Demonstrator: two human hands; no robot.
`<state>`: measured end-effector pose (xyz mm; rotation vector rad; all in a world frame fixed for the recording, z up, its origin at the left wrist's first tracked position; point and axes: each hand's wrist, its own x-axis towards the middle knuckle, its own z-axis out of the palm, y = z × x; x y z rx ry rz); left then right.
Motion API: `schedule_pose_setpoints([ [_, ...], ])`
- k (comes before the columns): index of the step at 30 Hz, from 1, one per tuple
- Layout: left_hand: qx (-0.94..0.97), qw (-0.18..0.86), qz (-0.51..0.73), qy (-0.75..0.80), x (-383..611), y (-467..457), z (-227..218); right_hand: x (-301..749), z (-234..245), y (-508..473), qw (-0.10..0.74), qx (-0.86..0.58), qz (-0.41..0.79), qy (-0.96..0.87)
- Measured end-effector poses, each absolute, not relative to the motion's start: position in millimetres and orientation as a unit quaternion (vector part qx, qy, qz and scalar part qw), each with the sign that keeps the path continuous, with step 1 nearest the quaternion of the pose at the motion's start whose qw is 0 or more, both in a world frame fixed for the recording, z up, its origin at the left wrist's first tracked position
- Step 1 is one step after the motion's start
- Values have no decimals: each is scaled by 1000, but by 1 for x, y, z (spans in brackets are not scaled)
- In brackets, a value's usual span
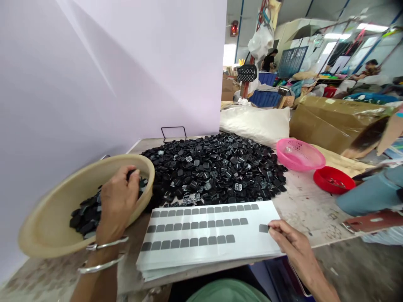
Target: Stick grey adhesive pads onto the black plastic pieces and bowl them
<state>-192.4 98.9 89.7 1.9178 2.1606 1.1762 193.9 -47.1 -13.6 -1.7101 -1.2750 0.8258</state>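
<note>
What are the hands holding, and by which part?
The right hand pinches a gray piece by its right edge. The left hand grips a black piece, part unclear.

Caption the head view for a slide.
Left hand holds a black piece over a beige basin; right hand pinches a grey patch over a white sheet.

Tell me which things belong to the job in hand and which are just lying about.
In the job:
black pieces, at least one in the left hand
beige basin
white sheet
grey patch, pinched by the right hand

Apparently lying about:
pink basket
red bowl
cardboard box
white sack
</note>
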Motion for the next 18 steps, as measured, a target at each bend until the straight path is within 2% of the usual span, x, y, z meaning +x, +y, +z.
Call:
schedule_pose_setpoints([
  [2, 626, -127, 288, 714, -205, 99, 95, 186, -10, -47, 434, -675, 350, -484],
  [4, 629, -169, 257, 714, -197, 98, 90, 176, -4, -46, 443, -662, 379, -471],
  [5, 639, -143, 257, 711, -188, 98, 84, 172, -2, -45, 444, -657, 390, -467],
  [7, 688, -23, 233, 687, -164, 98, 66, 167, 1, -44, 442, -653, 401, -465],
  [9, 746, 95, 151, 642, -139, 99, 44, 165, 2, -44, 440, -652, 400, -470],
  [13, 774, 152, 77, 610, -112, 107, 10, 172, 0, -47, 425, -647, 404, -487],
  [18, 776, 198, 67, 595, -112, 117, 5, 176, -3, -47, 424, -628, 425, -496],
])
